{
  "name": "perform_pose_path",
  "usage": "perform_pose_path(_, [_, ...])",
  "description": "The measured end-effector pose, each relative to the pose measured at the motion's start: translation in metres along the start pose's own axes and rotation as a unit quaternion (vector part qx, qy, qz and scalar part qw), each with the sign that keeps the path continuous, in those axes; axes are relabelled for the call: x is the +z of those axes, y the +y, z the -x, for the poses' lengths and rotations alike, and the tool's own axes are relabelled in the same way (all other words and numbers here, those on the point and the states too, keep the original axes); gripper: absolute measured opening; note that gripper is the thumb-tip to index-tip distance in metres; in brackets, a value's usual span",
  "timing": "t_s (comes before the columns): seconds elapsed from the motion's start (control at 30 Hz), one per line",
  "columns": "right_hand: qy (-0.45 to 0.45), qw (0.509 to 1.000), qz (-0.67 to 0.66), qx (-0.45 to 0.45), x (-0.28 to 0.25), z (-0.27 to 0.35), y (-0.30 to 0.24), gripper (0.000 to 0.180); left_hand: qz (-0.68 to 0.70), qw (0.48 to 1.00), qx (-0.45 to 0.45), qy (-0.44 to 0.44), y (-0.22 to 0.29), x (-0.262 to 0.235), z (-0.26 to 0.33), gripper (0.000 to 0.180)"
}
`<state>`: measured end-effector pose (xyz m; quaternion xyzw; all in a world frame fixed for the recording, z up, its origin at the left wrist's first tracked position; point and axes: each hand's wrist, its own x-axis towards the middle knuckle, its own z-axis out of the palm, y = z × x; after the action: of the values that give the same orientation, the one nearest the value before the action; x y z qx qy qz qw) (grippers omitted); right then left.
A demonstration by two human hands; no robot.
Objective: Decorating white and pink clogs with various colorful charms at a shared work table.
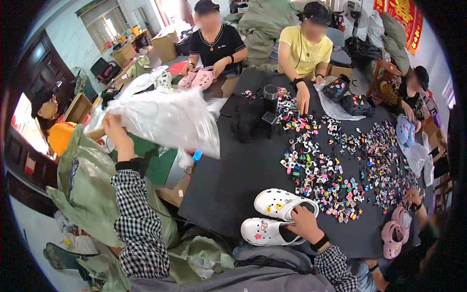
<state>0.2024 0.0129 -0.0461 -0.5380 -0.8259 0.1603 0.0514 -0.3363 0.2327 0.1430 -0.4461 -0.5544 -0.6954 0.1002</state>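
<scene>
Raised at the left, my left hand [116, 134] pinches the edge of a clear plastic bag [168, 119], which spreads out to the right above the table's left side. At the near edge of the table, my right hand [304, 225] is closed on the heel ends of a pair of white clogs [262, 232], its fingers reaching into their openings. The clogs lie side by side with toes to the left, and small colourful charms sit in their holes. Part of the grip is hidden inside the shoes.
Loose colourful charms [321, 182] cover much of the dark table [221, 190]. Co-workers sit around it, one with pink clogs [197, 78]; another pink pair [396, 232] lies at the right. A green sack [92, 190] stands beside my left arm, and a black cup [271, 92] is further back.
</scene>
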Motion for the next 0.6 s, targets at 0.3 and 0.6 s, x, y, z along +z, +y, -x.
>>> perform_pose_path(0.3, [0.012,1.000,0.007,0.025,-0.003,0.005,-0.013,0.041,0.055,0.933,-0.326,-0.139,-0.106,-0.023,0.050,0.082])
perform_pose_path(0.6, [0.063,0.998,-0.031,0.002,-0.002,0.000,-0.010,0.042,0.205,0.749,-0.490,-0.397,-0.093,-0.042,0.187,0.043])
